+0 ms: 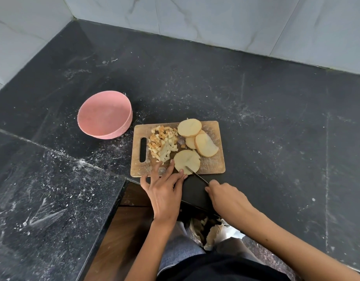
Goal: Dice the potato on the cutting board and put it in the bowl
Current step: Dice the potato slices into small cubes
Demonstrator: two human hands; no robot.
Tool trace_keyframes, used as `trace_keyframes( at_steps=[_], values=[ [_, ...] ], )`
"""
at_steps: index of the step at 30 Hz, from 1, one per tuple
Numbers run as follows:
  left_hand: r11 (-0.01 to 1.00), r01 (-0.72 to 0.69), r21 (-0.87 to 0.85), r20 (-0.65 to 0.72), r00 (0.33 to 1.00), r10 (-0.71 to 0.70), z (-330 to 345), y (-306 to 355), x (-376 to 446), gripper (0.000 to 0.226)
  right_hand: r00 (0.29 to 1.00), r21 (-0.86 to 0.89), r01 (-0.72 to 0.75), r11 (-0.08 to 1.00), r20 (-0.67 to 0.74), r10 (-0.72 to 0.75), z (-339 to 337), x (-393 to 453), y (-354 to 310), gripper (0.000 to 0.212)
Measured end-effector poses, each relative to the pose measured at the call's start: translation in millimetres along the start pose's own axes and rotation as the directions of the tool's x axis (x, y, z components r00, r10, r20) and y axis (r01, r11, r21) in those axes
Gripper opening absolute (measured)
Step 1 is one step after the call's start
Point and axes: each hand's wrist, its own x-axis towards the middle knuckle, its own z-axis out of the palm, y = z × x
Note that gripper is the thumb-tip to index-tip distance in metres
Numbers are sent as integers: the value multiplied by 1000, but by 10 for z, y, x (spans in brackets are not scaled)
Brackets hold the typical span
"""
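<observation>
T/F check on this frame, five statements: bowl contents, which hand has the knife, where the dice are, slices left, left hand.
1. The pink bowl holds diced potato. False: it looks empty.
2. The right hand grips the knife. True.
3. The diced potato pile lies on the cutting board. True.
4. All potato slices are already diced. False: several whole slices remain.
5. The left hand holds the bowl. False: its fingers steady the slice being cut.
</observation>
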Motion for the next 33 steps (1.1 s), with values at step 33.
trace_keyframes(
  at_steps=[33],
  values=[
    [999,2,-33,-15,1000,-2,-29,-9,-2,23,990,131,67,989,-130,-50,-35,80,-73,36]
  ],
)
